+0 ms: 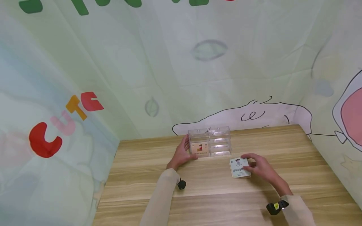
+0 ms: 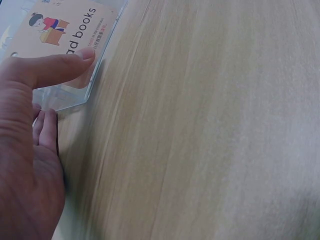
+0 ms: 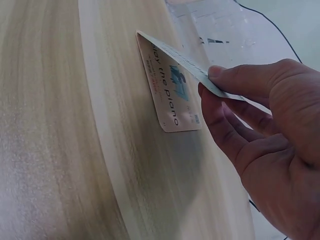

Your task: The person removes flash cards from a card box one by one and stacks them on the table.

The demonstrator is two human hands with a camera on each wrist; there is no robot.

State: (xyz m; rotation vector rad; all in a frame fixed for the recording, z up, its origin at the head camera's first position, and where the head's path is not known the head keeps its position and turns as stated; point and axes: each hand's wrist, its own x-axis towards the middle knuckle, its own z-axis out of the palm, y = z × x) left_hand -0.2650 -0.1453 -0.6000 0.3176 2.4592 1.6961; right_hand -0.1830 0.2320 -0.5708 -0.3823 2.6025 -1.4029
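A clear plastic card box [image 1: 210, 141] stands on the table, divided into left and right columns. Behind its lower left front sits a "read books" card [image 1: 200, 149]. My left hand [image 1: 182, 152] holds the box at its left side, the thumb [image 2: 65, 67] across the front and the other fingers along the side. To the right of the box, my right hand [image 1: 260, 168] pinches a white "daughter" card [image 1: 238, 166] between thumb and fingers. The right wrist view shows this card tilted, its lifted edge in the fingers. Beneath it lies a "play the piano" card [image 3: 170, 95].
Light wood-grain table [image 1: 209, 201] spreads under both hands. Behind it hangs a printed cloth backdrop [image 1: 169, 69], close to the table's back edge and the box. A black wrist device [image 1: 182, 184] sits on the left wrist, another [image 1: 273, 208] on the right.
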